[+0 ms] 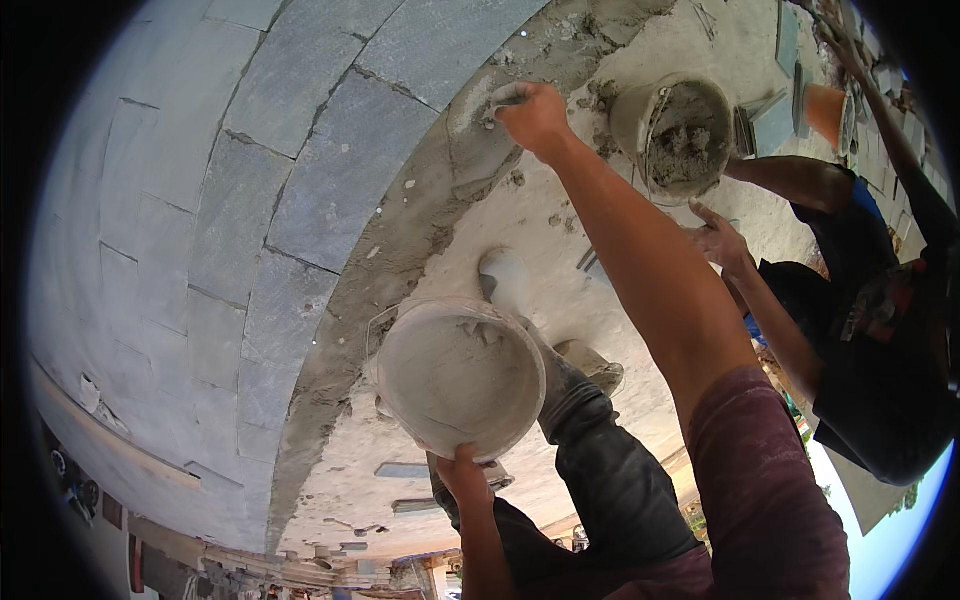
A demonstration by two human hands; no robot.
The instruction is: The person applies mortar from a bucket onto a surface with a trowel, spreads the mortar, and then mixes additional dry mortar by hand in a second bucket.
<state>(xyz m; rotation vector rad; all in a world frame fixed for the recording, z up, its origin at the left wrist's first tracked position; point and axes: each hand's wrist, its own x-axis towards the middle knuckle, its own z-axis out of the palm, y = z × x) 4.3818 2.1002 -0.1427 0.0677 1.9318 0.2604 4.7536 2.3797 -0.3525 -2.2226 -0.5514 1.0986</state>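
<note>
- maroon sleeve (770, 470) and bare right forearm lie nearest, running from the lower right up to the right hand (535, 118) at upper centre. its fingers are curled, greyish at the tips, above the mortar bed (385, 250); i cannot tell whether they pinch anything.
- left hand (468, 478), lower centre, is closed on the near rim of the mortar-smeared bucket (400, 380), which sits centre-frame with its mouth facing the camera. with only that one grip visible, a slick rim could let the bucket swing or slip, perhaps onto the jeans-clad legs (615, 475) beside it.
- grey slate tiles (330, 165) fill the left and upper left, the mortar bed curving along their edge. mortar dropped carelessly from the right hand could spatter their faces, and a knock from the bucket could dent the bed if it is soft.
- co-worker's hand (722, 240), right of centre, is open near a second bucket (630, 115) holding mortar. the right forearm passes close by in the frame, so a quick backward swing might bump either.
- loose slate pieces (402, 469) at lower left of centre could trip a backward step.
</note>
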